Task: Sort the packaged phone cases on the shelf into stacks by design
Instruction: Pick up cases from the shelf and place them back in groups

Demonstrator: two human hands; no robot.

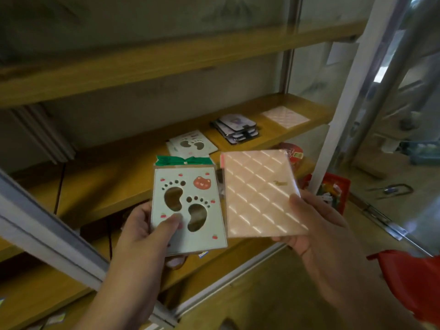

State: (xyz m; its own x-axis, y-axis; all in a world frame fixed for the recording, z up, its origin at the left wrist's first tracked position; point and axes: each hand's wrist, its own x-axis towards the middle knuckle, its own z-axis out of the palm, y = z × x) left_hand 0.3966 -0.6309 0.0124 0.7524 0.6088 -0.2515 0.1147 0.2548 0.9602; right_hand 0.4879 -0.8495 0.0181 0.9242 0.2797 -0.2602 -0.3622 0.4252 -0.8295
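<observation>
1. At lower centre of the head view, the left hand (142, 231) grips a mint-green footprint case (188, 208), thumb pressed on its front; the packet shows two dark foot cut-outs, a red bear face and a green header on top.
2. Just right of it, the right hand (316, 225) pinches a pink quilted case (259, 194) by its lower right corner, its diamond pattern catching light.
3. On the wooden shelf (114, 184) above, at mid-frame, lie a footprint stack (192, 144), a dark-edged stack (235, 128) to its right, and a single pink quilted packet (285, 116) farther right.
4. Metal uprights (345, 96) frame the shelving; a red box (335, 189) sits at right.
</observation>
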